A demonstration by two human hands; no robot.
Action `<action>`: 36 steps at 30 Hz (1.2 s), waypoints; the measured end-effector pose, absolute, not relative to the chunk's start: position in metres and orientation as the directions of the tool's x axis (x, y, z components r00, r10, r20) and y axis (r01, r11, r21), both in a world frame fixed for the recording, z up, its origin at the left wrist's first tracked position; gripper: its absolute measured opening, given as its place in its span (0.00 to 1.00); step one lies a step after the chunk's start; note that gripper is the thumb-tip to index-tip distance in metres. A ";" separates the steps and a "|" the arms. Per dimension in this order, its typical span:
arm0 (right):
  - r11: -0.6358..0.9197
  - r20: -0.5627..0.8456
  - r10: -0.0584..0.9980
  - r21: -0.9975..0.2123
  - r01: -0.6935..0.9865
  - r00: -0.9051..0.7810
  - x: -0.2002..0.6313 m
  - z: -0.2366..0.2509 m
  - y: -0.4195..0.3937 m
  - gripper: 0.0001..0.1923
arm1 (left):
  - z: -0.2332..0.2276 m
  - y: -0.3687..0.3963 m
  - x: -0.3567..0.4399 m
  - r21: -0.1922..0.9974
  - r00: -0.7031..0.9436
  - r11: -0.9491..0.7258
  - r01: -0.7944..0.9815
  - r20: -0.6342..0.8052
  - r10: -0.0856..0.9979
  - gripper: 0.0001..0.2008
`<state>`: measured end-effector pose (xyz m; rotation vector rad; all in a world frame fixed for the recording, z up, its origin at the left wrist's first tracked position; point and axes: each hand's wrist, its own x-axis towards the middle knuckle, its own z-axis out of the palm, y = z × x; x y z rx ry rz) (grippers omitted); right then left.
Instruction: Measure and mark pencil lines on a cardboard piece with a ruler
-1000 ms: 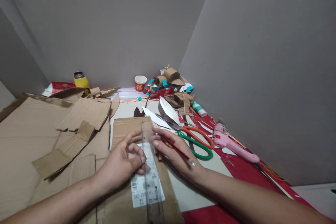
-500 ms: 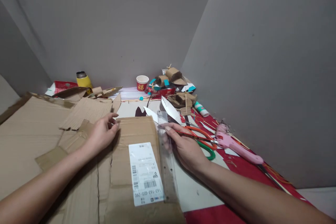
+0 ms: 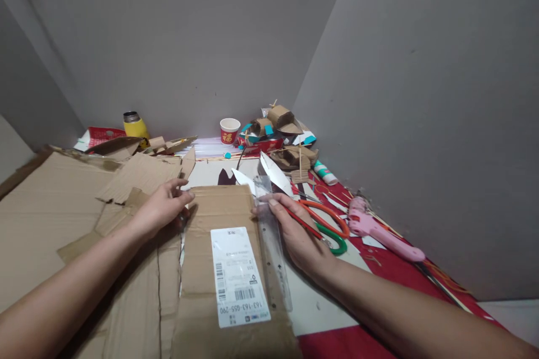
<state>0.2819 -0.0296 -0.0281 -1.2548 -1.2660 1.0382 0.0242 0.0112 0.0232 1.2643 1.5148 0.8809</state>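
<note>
Cardboard sheet flat on bench, between both hands, white shipping label on its near half. Left hand resting on sheet's left edge, fingers loosely curled over that edge, pinching nothing else. Right hand at sheet's right edge, fingertips pressing clear plastic ruler down; red pencil tucked between its fingers as well. Ruler's long axis running away from the body, parallel to sheet's right edge and lying just along it, label immediately left of ruler. Ruler under right hand; left hand well apart from it, across the sheet's width.

Just beyond right hand: scissors with orange and green handles, blades pointing away. Further right: pink glue gun on red cloth. Left of left hand: torn cardboard scraps overlapping larger sheets.

Containers, far side of both hands: red-and-white paper cup, upright, contents not visible; yellow flask, lid on, contents hidden.
</note>
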 end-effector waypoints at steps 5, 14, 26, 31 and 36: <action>0.085 0.088 0.994 -0.995 0.042 0.072 0.280 -0.030 -0.029 0.14 | 0.023 0.017 0.020 0.965 0.013 0.259 0.042 -0.260 0.965 0.19; 0.029 0.010 0.996 -0.975 -0.219 0.088 0.278 -0.034 -0.026 0.14 | 0.017 0.002 0.031 0.932 0.247 0.348 -0.103 -0.315 0.916 0.15; -0.011 -0.046 0.987 -0.975 -0.221 0.155 0.283 -0.037 -0.022 0.17 | 0.015 0.007 0.022 0.963 0.047 0.199 -0.183 -0.193 0.980 0.15; -0.032 -0.055 0.994 -0.973 -0.227 0.096 0.281 -0.038 -0.019 0.20 | 0.024 0.007 0.019 0.975 -0.056 0.118 -0.189 -0.131 0.990 0.17; 0.039 0.031 0.984 -0.998 -0.042 0.178 0.286 -0.026 -0.013 0.21 | 0.029 0.002 0.020 0.979 -0.090 0.063 -0.195 -0.081 0.993 0.19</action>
